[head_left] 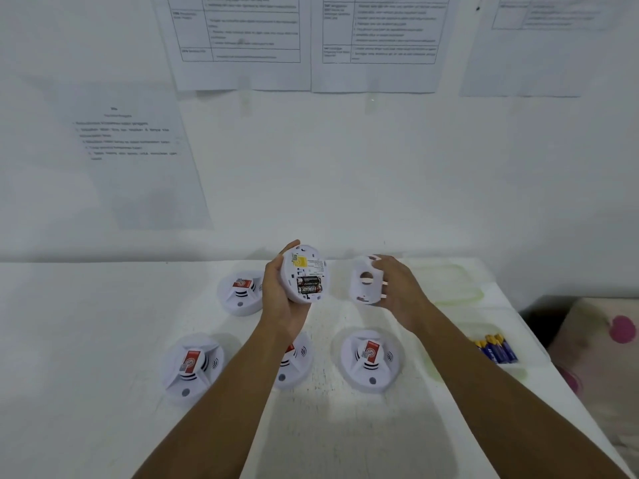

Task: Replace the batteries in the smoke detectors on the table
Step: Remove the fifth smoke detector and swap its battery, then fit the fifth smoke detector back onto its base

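A: Now, entry for this moment. Left hand (pixel 281 299)?
B: Grasping one smoke detector (pixel 311 267), lifted clear of the counter (pixel 86 340). Fingers curl round its left edge. Its underside faces the camera, slightly tilted.
A: Battery bay?
B: Uncovered. Two black cells (pixel 308 285) lie side by side in it, lettered Eveready. A yellow label (pixel 300 261) sits above them, and the fine print beside it is too small to read.
A: Right hand (pixel 397 292)?
B: Grasping the white back plate (pixel 363 281). The plate is apart from the held detector, just to its right, at about the same height. It has a round hole, and fingers curl over its right edge.
A: Other units?
B: Four on the counter, dome side up, each with a red sticker. The far detector (pixel 240 292) sits left of the left wrist. Three are in the near row. They are the near-left detector (pixel 192 368), the middle detector (pixel 294 361), partly hidden under the left forearm, and the near-right detector (pixel 371 359) between the two forearms.
A: Supplies?
B: Blue batteries (pixel 498 349) with gold ends lie together in a clear tray (pixel 525 340) near the counter's right edge. A second clear tray (pixel 446 288), greenish along the rim, sits beyond it, to the right of the right hand.
A: Background?
B: Printed sheets (pixel 242 29) hang on the white wall. Their text is too blurred to read.
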Available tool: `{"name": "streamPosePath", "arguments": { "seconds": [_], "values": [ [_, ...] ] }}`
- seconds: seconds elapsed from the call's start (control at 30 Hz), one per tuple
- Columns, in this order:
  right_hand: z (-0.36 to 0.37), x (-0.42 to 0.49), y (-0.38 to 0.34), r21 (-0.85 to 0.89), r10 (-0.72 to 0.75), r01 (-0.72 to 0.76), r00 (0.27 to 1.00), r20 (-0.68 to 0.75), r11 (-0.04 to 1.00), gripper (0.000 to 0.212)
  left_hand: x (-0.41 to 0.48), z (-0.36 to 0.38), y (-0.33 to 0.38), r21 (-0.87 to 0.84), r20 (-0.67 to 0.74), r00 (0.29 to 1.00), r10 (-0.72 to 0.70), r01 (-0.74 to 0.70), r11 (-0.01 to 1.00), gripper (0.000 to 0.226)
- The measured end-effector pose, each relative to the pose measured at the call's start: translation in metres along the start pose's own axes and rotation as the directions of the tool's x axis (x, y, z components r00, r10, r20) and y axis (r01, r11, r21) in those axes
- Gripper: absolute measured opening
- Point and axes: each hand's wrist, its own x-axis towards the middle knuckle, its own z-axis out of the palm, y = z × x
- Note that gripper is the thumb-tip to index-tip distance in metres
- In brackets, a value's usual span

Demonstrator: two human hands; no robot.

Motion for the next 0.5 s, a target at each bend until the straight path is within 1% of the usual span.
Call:
{"name": "streamPosePath", "arguments": {
  "seconds": [0.07, 0.17, 0.23, 0.3, 0.33, 0.37, 0.43, 0.47, 0.5],
  "values": [
    [0.007, -0.008, -0.003, -0.03, -0.04, 0.042, 0.997, 0.06, 0.999, 0.026, -0.001, 0.003, -0.007, 0.0, -0.003, 1.0, -0.012, 0.012, 1.0, 0.037],
    [0.022, -0.019, -0.01, -0.075, -0.124, 0.129, 0.989, 0.077, 0.989, 0.028, -0.004, 0.007, -0.017, -0.012, -0.017, 1.0, -0.023, 0.023, 1.0, 0.036],
    [0.029, -0.024, -0.016, -0.095, -0.203, 0.211, 0.975, 0.088, 0.973, 0.027, -0.006, 0.012, -0.021, -0.02, 0.012, 0.999, -0.05, 0.05, 0.999, 0.035],
    [0.037, -0.028, -0.021, -0.209, -0.296, 0.311, 0.95, 0.101, 0.927, 0.025, -0.01, 0.019, -0.024, -0.02, 0.045, 0.995, -0.086, 0.087, 0.996, 0.034],
    [0.04, -0.029, -0.022, -0.309, -0.363, 0.376, 0.926, 0.102, 0.874, 0.024, -0.011, 0.023, -0.025, -0.021, 0.059, 0.993, -0.104, 0.105, 0.994, 0.036],
    [0.044, -0.03, -0.022, -0.421, -0.437, 0.437, 0.894, 0.105, 0.794, 0.026, -0.013, 0.026, -0.026, -0.031, 0.069, 0.99, -0.122, 0.125, 0.992, 0.04],
    [0.047, -0.029, -0.02, -0.607, -0.556, 0.493, 0.825, 0.099, 0.623, 0.036, -0.018, 0.033, -0.029, -0.064, 0.08, 0.985, -0.151, 0.156, 0.986, 0.053],
    [0.048, -0.03, -0.018, -0.655, -0.592, 0.492, 0.802, 0.083, 0.574, 0.039, -0.02, 0.035, -0.029, -0.074, 0.079, 0.985, -0.155, 0.161, 0.984, 0.055],
    [0.048, -0.032, -0.016, -0.669, -0.617, 0.498, 0.783, 0.073, 0.552, 0.037, -0.022, 0.037, -0.028, -0.085, 0.081, 0.986, -0.148, 0.155, 0.984, 0.05]
  ]
}}
